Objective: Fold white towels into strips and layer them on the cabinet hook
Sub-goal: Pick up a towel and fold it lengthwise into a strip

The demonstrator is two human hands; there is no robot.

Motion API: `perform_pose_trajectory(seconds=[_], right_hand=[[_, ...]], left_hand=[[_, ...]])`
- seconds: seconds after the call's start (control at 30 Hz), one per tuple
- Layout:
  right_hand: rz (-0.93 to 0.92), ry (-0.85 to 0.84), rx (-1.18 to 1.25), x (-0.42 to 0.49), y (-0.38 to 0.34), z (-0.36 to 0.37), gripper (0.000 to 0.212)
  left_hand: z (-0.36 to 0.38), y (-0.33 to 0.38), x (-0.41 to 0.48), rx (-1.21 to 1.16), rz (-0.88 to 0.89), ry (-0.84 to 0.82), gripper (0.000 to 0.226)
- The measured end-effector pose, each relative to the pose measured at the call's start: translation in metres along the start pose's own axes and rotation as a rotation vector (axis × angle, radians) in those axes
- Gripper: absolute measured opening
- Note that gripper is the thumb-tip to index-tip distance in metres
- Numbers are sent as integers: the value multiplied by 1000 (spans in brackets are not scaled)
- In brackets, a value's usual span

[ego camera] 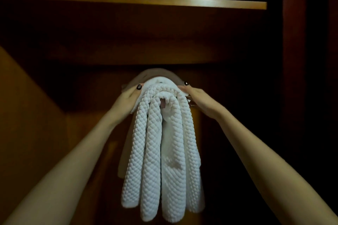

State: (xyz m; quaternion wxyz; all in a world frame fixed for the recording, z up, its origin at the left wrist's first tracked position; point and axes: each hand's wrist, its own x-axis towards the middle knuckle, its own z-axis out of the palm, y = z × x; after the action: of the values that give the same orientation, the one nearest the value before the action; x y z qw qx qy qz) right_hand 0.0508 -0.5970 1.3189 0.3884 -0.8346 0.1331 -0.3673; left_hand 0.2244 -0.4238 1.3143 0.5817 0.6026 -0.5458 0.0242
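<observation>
White towels folded into strips hang straight down from the cabinet hook, squarely between both hands: the right hand presses flat fingers against the top fold, while the left hand cups the opposite side, its grip hidden.

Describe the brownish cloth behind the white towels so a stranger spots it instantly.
Below the long wooden shelf, white towels hang in strips. The brownish cloth arches over their top and trails down their left side; it alone is smooth and dull, not white and bumpy.
</observation>
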Motion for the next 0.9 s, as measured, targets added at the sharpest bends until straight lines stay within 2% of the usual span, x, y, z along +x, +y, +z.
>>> perform_pose_trajectory(seconds=[0.1,0.2,0.3,0.43,0.63,0.9], right_hand=[[-44,99,-30,-40,-6,-1,47],[-78,108,-145,-96,-4,11,50],[-34,81,-298,-163,2,32,57],[74,-21,-387,-258,23,62,58],[318,-176,-467,-385,93,92,56],[827,-414,-483,-581,239,117,56]], left_hand=[[1,6,-28,115,111,108,38],[8,10,-79,306,229,137,37],[22,4,-137,422,263,77,42],[56,-17,-221,493,178,-61,47],[125,-64,-355,566,-3,-391,53],[244,-149,-522,547,-202,-935,55]])
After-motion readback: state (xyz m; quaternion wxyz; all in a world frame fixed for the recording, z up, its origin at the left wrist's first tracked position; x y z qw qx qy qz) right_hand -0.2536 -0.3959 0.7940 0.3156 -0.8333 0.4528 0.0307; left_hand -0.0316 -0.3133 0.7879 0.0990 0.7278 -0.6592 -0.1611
